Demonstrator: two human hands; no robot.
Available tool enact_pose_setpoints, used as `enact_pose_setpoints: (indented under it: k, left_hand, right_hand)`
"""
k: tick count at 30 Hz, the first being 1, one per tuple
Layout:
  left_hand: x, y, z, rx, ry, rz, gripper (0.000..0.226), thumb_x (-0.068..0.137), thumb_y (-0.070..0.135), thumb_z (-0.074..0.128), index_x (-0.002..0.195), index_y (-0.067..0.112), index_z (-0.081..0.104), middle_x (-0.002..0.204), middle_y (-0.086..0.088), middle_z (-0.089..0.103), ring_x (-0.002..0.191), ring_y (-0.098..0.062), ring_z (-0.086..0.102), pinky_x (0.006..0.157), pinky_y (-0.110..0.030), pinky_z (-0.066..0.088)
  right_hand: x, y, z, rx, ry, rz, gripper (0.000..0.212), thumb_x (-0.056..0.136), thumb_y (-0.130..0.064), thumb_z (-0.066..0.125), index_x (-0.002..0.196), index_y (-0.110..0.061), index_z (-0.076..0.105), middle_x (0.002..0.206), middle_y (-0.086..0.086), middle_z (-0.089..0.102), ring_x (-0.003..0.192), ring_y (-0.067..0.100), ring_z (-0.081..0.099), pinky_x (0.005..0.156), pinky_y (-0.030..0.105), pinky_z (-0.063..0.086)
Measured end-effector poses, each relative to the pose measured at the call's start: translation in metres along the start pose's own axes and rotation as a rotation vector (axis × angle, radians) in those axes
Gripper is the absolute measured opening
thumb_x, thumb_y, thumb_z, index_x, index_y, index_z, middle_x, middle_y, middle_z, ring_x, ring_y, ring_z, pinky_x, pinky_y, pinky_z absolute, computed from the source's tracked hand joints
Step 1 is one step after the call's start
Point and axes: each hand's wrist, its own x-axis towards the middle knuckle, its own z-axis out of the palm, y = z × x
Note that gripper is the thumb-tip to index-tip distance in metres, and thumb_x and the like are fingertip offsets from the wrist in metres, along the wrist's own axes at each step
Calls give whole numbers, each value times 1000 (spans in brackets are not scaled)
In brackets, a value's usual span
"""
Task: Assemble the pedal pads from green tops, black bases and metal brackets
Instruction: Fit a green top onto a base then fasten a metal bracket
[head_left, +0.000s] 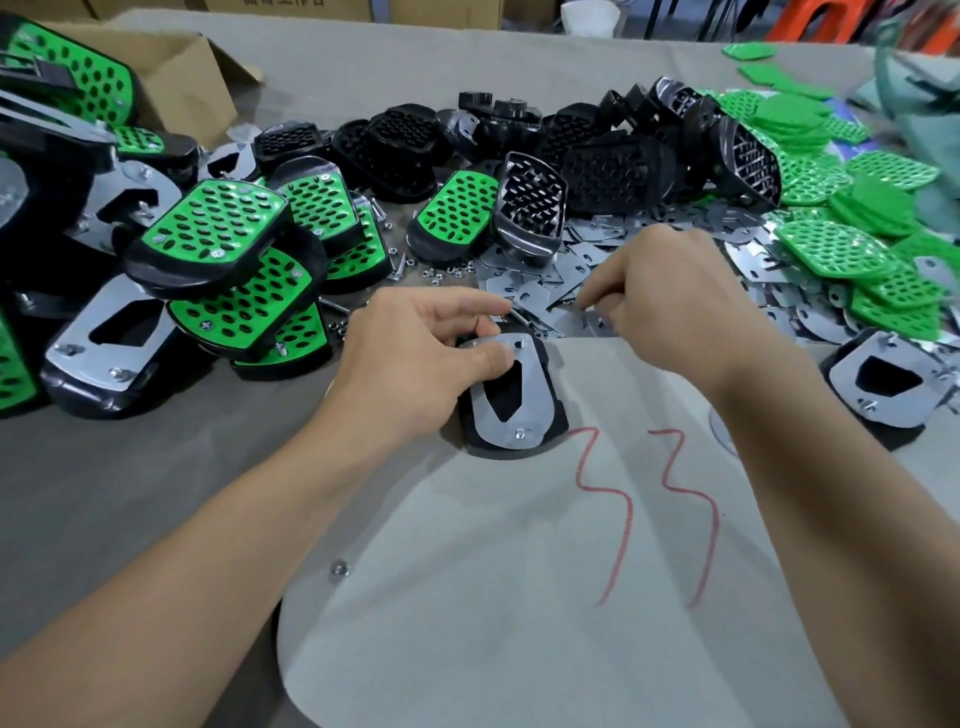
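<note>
A pedal pad (511, 402) lies upside down in front of me, its black base up with a metal bracket (530, 384) on top and a nut at the near end. My left hand (426, 358) grips its far end, thumb pressing on the bracket. My right hand (670, 306) hovers just right of it over the heap of loose metal brackets (545, 275), fingertips pinching a small metal piece. Black bases (597, 166) are piled behind. Green tops (841, 208) are stacked at the right.
Assembled green-and-black pads (223, 260) are heaped at the left beside an open cardboard box (192, 67). Another upturned pad (883, 384) lies at the right. Loose nuts and screws (431, 273) scatter behind my left hand. A grey sheet marked "33" (519, 597) covers the near table.
</note>
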Motion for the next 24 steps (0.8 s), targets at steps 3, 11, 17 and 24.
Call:
enact_pose_setpoints:
  k: [3,11,17,24]
  left_hand:
    - [-1,0,0,17,13,-4,27,77,19,88,99,34,80,83,8,77,59,-11,46,59,-24,42]
    - [-4,5,4,66,45,8,25,77,15,88,96,31,81,78,13,76,51,2,48,51,-16,49]
    - [-14,9,8,67,132,21,33,73,11,89,98,31,81,79,23,76,73,13,69,71,-10,53]
    - [-15,10,6,57,150,-24,26,71,17,91,90,30,79,80,31,72,73,16,67,68,-3,48]
  right_hand:
    - [-3,-6,2,73,-2,36,22,83,-11,61,75,-22,78,59,-5,67,62,13,62,52,15,45]
    - [-6,-21,15,-8,81,9,26,83,-2,58,81,-20,76,70,2,69,70,26,62,69,32,55]
    - [17,-60,29,272,43,-83,27,84,-6,62,85,-27,81,76,-7,72,74,12,67,74,29,56]
    - [53,-80,37,-67,-20,-174,14,85,-22,67,90,-22,80,83,8,71,85,30,64,75,34,54]
